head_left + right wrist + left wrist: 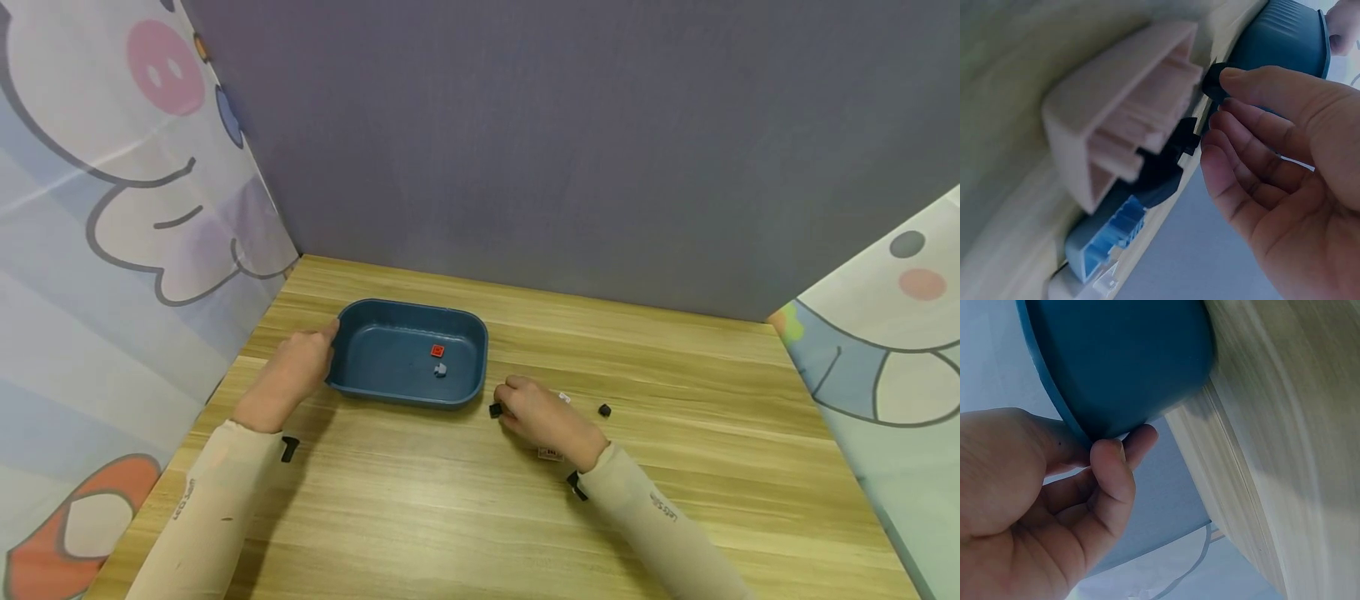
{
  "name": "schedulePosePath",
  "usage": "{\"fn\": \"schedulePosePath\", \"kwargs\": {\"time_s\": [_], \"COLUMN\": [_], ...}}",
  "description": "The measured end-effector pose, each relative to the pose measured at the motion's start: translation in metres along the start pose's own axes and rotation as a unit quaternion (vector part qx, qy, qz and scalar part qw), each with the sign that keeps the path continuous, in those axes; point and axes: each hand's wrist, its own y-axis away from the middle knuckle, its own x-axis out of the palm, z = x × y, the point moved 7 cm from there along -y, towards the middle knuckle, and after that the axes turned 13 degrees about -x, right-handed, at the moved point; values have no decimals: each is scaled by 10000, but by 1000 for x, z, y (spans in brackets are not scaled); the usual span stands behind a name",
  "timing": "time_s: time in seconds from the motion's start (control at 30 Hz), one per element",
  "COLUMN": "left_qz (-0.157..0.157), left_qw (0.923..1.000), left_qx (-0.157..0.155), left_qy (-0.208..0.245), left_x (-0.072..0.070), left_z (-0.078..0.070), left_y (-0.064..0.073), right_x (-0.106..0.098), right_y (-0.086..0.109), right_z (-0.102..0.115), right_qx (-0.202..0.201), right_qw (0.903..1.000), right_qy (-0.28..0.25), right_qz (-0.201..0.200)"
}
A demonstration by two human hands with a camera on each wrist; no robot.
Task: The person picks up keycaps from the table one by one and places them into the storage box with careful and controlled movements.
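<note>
My left hand (pixel 296 367) pinches the rim at the left end of a blue tray (pixel 397 397); in the left wrist view, thumb and fingers close on the tray's edge (pixel 1122 362). Inside the tray lie a red keycap (pixel 437 351) and a small grey-white piece (pixel 440 370). Just right of the tray, my right hand (pixel 543 412) holds a small black keycap (pixel 495 410) between thumb and fingers. Close by in the right wrist view are a pinkish keycap (pixel 1072 125) with its hollow underside showing, a black piece (pixel 1160 175) and a blue keycap (pixel 1094 240).
Another black piece (pixel 604 411) lies right of my right hand. A white printed piece (pixel 551 454) and a small white piece (pixel 564 397) are partly hidden by that hand. A grey panel (pixel 525 167) stands behind the wooden table (pixel 420 500), with printed cloths at both sides.
</note>
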Motion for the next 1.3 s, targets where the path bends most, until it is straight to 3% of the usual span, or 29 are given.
{"fn": "schedulePosePath", "kwargs": {"time_s": [0.6,0.97,1.3], "left_qz": [6,-102,-277], "left_qw": [10000,9999,9994], "left_qx": [-10,90,188], "left_qy": [42,52,8], "left_x": [-2,-1,-2], "left_z": [-1,0,0], "left_y": [1,2,2], "right_x": [-4,-30,-52], "right_y": [-4,-7,-10], "right_z": [1,0,-11], "right_qx": [185,-54,261], "right_qw": [9998,9996,9989], "right_qy": [19,147,96], "right_qz": [45,-248,-375]}}
